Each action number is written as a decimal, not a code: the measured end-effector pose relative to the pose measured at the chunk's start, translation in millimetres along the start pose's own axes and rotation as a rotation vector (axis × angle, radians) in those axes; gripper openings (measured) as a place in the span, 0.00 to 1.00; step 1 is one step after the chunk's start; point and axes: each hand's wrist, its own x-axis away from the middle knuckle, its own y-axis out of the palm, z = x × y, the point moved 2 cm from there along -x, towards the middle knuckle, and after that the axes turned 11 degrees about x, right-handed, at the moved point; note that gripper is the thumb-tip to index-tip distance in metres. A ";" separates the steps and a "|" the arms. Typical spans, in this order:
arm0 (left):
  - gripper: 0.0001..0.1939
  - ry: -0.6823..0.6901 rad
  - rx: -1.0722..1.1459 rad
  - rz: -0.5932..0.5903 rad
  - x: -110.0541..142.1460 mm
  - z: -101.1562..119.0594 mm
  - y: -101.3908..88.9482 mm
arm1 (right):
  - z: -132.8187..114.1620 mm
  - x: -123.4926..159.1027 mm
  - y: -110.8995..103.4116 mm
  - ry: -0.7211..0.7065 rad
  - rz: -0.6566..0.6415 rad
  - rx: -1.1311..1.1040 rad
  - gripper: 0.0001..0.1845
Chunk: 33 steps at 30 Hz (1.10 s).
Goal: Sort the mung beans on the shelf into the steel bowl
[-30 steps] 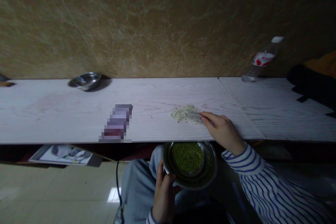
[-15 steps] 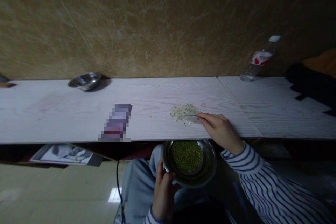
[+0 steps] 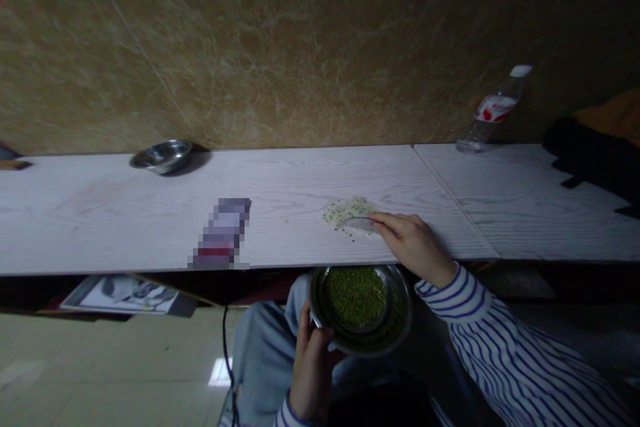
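Note:
My left hand (image 3: 314, 363) grips the left rim of a steel bowl (image 3: 400, 333), its thumb over the edge. Many small green beans (image 3: 355, 297) cover the bowl's bottom. The bowl sits in front of the table edge, above my lap. My right hand (image 3: 413, 243) pinches a thin, pale, curved piece (image 3: 359, 221), perhaps a spoon or a scraper; its exact kind is unclear. This piece touches the front of a low pile of whitish grains with dark specks (image 3: 353, 209), spread on the table. A few specks lie loose before the pile.
On the white wood-grain table (image 3: 280, 180), a second steel bowl (image 3: 163, 157) stands by the wall. A blurred-out flat object (image 3: 220, 233) lies left of the pile. A plastic bottle (image 3: 493, 110) and dark cloth (image 3: 590, 160) are at right. A box (image 3: 130, 293) sits under the table.
My right hand has shifted slightly left, bringing the thin curved piece a little further along the front of the pile. My left hand and its bowl stay nearly still.

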 end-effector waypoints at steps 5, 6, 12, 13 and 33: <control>0.36 0.000 0.015 -0.013 0.6 1.4 -0.6 | -4.3 0.8 -2.1 -0.040 -0.041 -0.037 0.13; 0.36 -0.001 0.019 -0.015 0.6 1.3 -0.8 | -4.8 1.9 -4.0 -0.048 -0.050 -0.046 0.13; 0.37 -0.002 0.016 -0.029 -0.6 -1.4 -1.8 | -2.6 7.9 -14.7 -0.006 -0.017 -0.040 0.13; 0.37 -0.002 0.015 -0.030 -0.9 -1.9 -1.8 | -1.5 9.2 -15.2 -0.002 -0.011 -0.034 0.13; 0.37 -0.011 0.026 -0.084 3.2 2.1 1.1 | 3.3 22.6 -14.6 0.004 -0.023 -0.038 0.12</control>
